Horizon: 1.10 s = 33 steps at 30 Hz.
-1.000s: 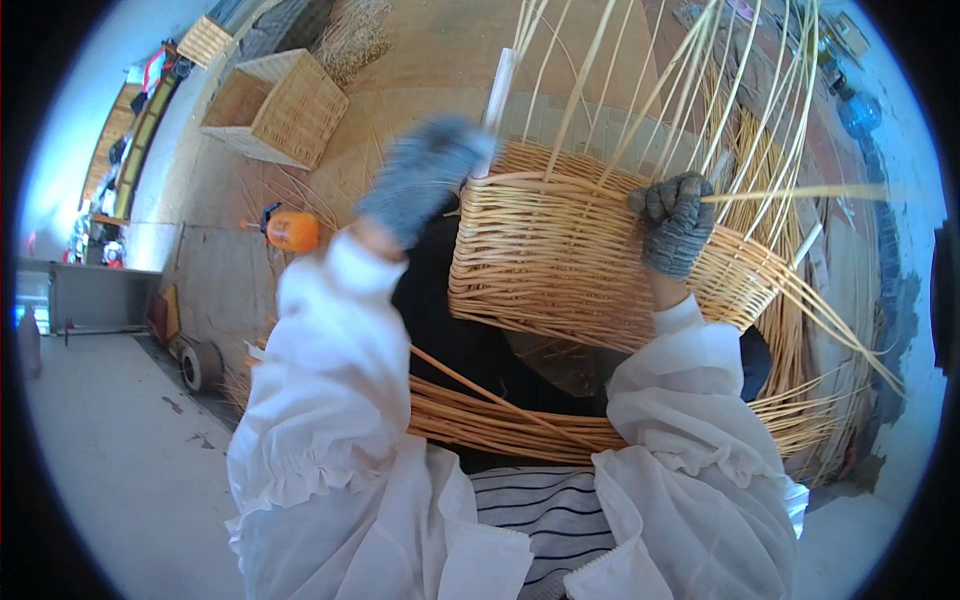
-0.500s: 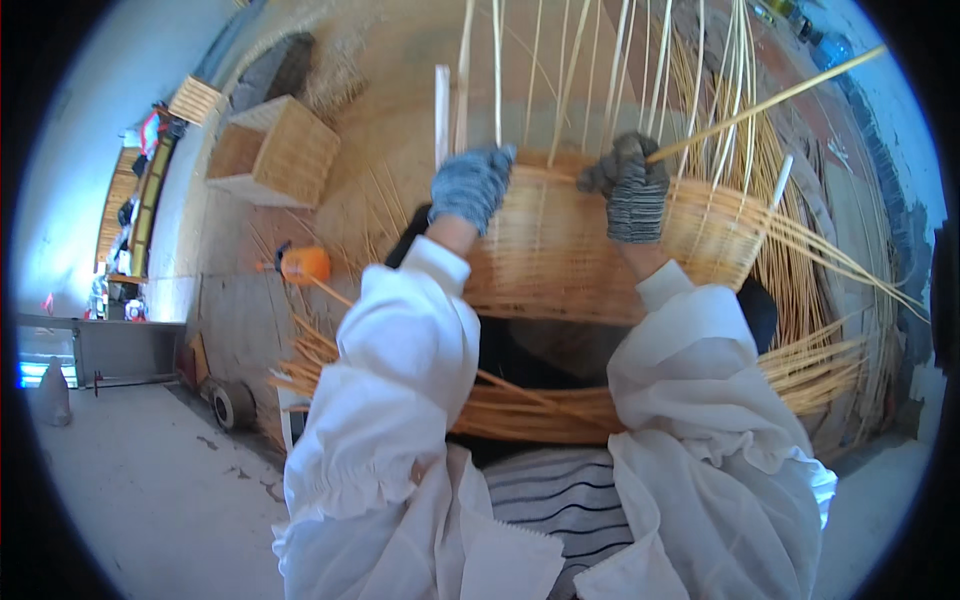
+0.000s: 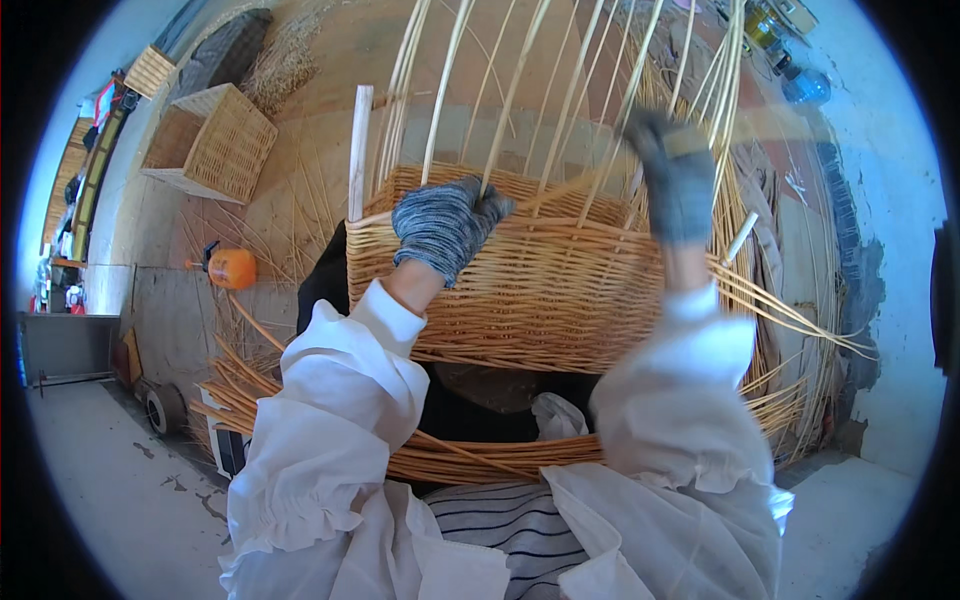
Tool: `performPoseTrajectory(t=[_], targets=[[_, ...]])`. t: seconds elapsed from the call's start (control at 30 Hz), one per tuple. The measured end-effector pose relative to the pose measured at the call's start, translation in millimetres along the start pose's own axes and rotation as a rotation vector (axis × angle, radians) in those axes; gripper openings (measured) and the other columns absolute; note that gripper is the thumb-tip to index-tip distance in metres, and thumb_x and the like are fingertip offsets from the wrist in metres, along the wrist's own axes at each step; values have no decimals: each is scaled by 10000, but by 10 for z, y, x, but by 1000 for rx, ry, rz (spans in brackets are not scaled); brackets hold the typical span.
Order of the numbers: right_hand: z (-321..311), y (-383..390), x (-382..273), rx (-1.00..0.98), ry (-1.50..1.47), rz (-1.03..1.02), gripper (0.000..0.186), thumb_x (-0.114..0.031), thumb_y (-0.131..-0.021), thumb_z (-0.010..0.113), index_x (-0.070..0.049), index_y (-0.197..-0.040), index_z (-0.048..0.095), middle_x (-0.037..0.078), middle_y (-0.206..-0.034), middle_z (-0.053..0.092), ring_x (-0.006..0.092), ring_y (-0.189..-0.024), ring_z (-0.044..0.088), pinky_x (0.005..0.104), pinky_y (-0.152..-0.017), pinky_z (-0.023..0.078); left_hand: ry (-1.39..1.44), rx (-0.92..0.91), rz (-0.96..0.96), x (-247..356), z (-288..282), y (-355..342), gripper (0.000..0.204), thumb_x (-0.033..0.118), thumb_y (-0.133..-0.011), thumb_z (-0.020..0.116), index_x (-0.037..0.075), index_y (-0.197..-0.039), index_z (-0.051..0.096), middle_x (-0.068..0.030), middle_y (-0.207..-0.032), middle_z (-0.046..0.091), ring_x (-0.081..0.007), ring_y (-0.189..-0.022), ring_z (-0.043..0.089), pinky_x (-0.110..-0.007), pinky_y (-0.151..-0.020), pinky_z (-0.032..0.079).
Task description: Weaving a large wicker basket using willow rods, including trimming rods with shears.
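Observation:
A half-woven wicker basket [image 3: 520,290] stands before me, with tall pale stakes [image 3: 515,90] rising from its rim. My left hand [image 3: 450,228], in a grey knitted glove, is closed over the near rim toward the left, its thumb beside a stake. Above the rim on the right, my right hand [image 3: 675,185], gloved alike, is smeared by motion. A blurred wicker rod [image 3: 765,130] runs through its grip, one end slanting down to the weave. White corner sticks [image 3: 360,150] stand at the basket's sides.
Bundled rods [image 3: 490,458] lie across nearest me. To the left are an orange spray bottle [image 3: 232,268] and a finished wicker basket [image 3: 220,145] on its side. Loose rods cover the floor at right, by the wall. A clear blue water jug [image 3: 805,88] sits at far right.
My view has shifted, showing the basket's opening more. My left hand remains at the rim. The right hand has left the rim, rising rightward with the rod, which is now blurred.

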State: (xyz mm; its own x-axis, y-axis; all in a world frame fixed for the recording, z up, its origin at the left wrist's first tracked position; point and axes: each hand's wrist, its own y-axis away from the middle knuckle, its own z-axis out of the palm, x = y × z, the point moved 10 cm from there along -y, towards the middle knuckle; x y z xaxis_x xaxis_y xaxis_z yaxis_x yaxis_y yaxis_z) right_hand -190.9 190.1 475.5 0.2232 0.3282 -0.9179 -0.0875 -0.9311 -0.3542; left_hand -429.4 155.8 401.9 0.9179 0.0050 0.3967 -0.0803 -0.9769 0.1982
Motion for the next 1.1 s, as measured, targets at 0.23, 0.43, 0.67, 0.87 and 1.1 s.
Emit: performPoseTrajectory(t=[0.23, 0.43, 0.67, 0.87, 1.1], targets=[[638, -668, 9, -112, 42, 96, 391, -107, -859, 597, -1, -1227, 518, 93, -960, 619, 159, -795, 589, 285, -710, 488, -48, 51, -114, -30, -110, -16, 508, 539, -853, 540, 67, -985, 675, -150, -797, 674, -287, -800, 649, -373, -758, 489], [-358, 949, 424, 404, -726, -172, 514, -137, -943, 492, -83, -1406, 275, 30, -776, 506, 114, -608, 490, 287, -547, 442, 84, -13, 23, 207, -101, 102, 613, 652, -752, 587, 94, -992, 671, -116, -961, 682, -292, -949, 629, -385, -910, 426], [-313, 1122, 162, 316, -630, -115, 295, -154, -978, 440, -13, -1237, 422, 35, -647, 459, 151, -604, 499, 327, -597, 499, -165, -14, -290, 480, -161, 243, 746, 697, -708, 606, 93, -1146, 591, -135, -1042, 660, -288, -1061, 593, -504, -1025, 282], [-1185, 1183, 882, 414, -786, 223, 157, -85, -873, 606, -52, -1001, 522, 123, -888, 622, 230, -774, 613, 370, -669, 548, -36, 33, 252, 1312, 176, -97, 556, 309, -779, 728, 44, -1216, 511, -136, -1039, 651, -296, -1007, 598, -362, -909, 443], [-705, -359, -108, 84, 417, -354, 627, -65, -758, 687, -42, -1325, 419, 121, -1021, 633, 199, -903, 624, 301, -828, 502, 284, -19, -33, 1183, 590, -284, 407, 382, -793, 700, 13, -956, 654, -139, -826, 684, -267, -777, 651, -373, -754, 493]])
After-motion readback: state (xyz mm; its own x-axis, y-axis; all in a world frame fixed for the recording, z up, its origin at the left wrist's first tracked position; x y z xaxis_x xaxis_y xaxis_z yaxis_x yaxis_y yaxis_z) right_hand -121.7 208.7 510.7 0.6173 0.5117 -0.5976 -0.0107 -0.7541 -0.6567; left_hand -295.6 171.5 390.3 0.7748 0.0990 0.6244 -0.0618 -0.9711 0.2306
